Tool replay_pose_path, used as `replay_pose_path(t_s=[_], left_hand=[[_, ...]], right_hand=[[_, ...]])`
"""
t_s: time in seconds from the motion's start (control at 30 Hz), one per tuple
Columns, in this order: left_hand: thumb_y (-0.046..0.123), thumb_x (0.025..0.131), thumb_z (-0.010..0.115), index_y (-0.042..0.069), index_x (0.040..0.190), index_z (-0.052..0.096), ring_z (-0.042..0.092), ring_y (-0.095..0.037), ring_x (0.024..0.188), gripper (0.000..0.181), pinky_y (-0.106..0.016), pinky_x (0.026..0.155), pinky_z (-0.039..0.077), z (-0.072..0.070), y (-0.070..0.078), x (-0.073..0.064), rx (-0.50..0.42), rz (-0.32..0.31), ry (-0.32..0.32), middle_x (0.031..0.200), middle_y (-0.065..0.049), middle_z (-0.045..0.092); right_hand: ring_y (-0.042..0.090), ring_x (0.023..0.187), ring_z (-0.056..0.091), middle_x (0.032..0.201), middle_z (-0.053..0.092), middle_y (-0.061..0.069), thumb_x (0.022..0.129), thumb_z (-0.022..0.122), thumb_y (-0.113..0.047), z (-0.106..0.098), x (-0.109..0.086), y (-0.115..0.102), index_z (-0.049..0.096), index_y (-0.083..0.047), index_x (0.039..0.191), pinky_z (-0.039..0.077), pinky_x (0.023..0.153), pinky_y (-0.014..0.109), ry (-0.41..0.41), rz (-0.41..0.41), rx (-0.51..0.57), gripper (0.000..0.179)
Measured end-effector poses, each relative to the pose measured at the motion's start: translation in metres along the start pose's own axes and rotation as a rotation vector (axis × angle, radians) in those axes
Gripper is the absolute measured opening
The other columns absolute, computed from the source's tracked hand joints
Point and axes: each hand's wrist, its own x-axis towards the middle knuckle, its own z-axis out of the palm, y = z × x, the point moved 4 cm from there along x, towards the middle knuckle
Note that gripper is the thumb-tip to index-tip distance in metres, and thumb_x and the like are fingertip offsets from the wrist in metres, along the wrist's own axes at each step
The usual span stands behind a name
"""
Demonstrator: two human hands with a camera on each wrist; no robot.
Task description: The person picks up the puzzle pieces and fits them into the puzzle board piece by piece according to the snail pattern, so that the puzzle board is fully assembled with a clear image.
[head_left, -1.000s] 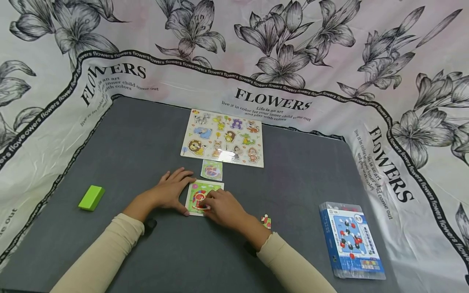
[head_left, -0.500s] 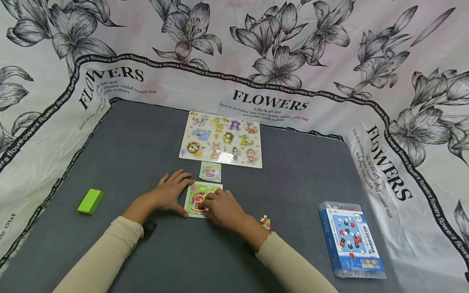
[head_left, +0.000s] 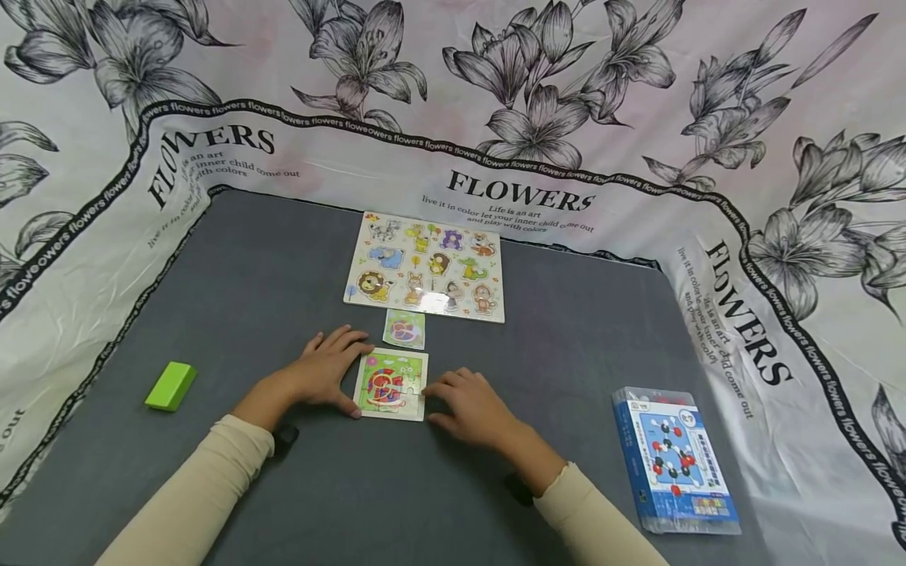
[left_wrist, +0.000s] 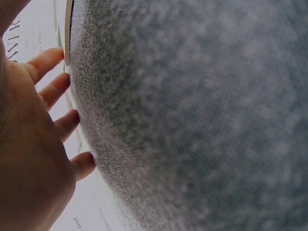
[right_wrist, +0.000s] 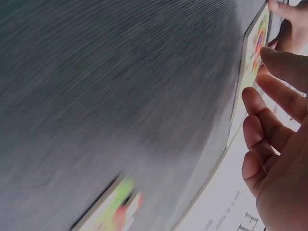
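Note:
A small square jigsaw puzzle (head_left: 392, 384) in a pale frame, with a green ground and a red round picture, lies in the middle of the table. My left hand (head_left: 324, 373) spans its left side, fingers spread, with the index fingertip at the top left corner and the thumb at the bottom left. At the right edge is my right hand (head_left: 469, 407), its fingers loosely bent and nothing between them. In the right wrist view a loose green and red puzzle piece (right_wrist: 118, 209) lies on the table, blurred; my right arm hides it in the head view.
Just beyond the puzzle lies a small printed card (head_left: 404, 329), and behind that an animal peg board (head_left: 425, 267). A green block (head_left: 171, 386) is far left. A blue-and-white boxed molecule set (head_left: 675, 464) lies on the right of the grey table (head_left: 580, 338).
My right hand has drawn back from the puzzle's middle to its right edge, uncovering the picture. The loose piece right of the puzzle is now covered by my arm. My left hand stays put.

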Motion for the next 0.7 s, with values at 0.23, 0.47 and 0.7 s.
replay_pose_path(t_s=[0.23,0.47,0.7], left_hand=[[0.056,0.060,0.087,0.011,0.143,0.044,0.015,-0.042,0.146,0.104,-0.070,0.109,0.012,-0.001,0.000,-0.001,-0.007,0.000,0.002,0.154,-0.015,0.028],[0.055,0.061,0.087,0.011,0.144,0.043,0.014,-0.042,0.146,0.104,-0.070,0.110,0.012,-0.002,0.001,-0.001,-0.017,0.002,0.000,0.155,-0.015,0.028],[0.055,0.061,0.087,0.011,0.145,0.043,0.013,-0.042,0.146,0.104,-0.070,0.110,0.011,-0.001,0.003,-0.001,-0.022,0.001,-0.006,0.155,-0.015,0.027]], right_hand=[[0.023,0.102,0.056,0.113,0.064,0.002,0.080,0.080,-0.033,-0.014,-0.040,0.031,0.068,-0.018,0.119,0.044,0.081,0.041,-0.012,0.147,0.026,0.043],[0.024,0.098,0.056,0.112,0.065,0.004,0.074,0.085,-0.028,-0.019,-0.070,0.049,0.068,-0.016,0.118,0.043,0.077,0.041,-0.034,0.224,0.022,0.048],[0.024,0.095,0.057,0.109,0.065,0.004,0.076,0.084,-0.022,-0.015,-0.081,0.056,0.070,-0.014,0.114,0.044,0.075,0.041,-0.039,0.222,0.011,0.042]])
